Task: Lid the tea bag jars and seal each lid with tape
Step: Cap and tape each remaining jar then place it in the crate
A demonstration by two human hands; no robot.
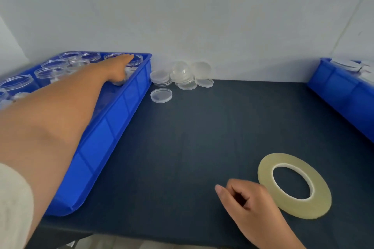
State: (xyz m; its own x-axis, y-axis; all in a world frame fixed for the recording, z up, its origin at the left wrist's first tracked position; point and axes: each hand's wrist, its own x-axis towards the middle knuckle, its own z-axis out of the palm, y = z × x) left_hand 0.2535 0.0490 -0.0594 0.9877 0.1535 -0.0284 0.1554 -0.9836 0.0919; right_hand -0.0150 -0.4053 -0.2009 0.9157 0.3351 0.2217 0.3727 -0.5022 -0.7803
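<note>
While the left hand [118,67] reaches over the jars [19,84], its grip is unclear. Right hand [249,200] lies loosely curled, empty, beside the tape roll [293,207] on open bench [192,137].

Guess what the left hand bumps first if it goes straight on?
Probably the clear jar in the far corner of the blue tray, just ahead of the left hand, though depth is unclear.
</note>
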